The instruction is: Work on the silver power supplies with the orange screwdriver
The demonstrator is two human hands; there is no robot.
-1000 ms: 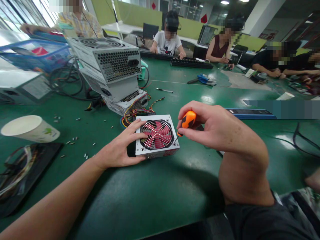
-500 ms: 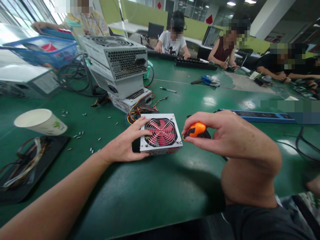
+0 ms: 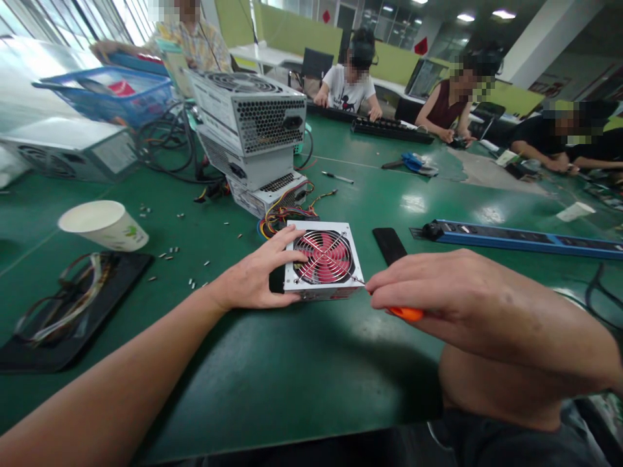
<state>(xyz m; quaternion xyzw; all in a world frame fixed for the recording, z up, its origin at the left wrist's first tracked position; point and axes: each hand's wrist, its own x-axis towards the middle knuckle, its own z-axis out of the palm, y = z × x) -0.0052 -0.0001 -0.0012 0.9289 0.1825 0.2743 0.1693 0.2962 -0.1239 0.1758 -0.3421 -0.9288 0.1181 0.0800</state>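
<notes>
A power supply box [image 3: 325, 258] with a red fan behind a wire grille lies fan side up on the green table [image 3: 292, 383]. My left hand [image 3: 263, 272] grips its left side, fingertips on the top face and thumb low at the front edge. At the box's front right corner, my right hand [image 3: 433, 292] is closed around an orange screwdriver [image 3: 407, 314], whose handle is mostly hidden by the fingers. The thin shaft points left at the corner of the top face; its exact contact with a screw is too small to tell.
Behind the box stands a stack of power supplies [image 3: 267, 123] with loose wires. A paper cup [image 3: 104, 226], a black tray [image 3: 80, 324] and small metal pieces are left. A blue power strip [image 3: 525, 239] and black phone-like slab [image 3: 388, 244] lie right. People sit across the table.
My right hand has turned over and lowered, hiding more of the orange handle. The black slab behind it now shows. The whole view has shifted slightly; my left hand keeps its grip.
</notes>
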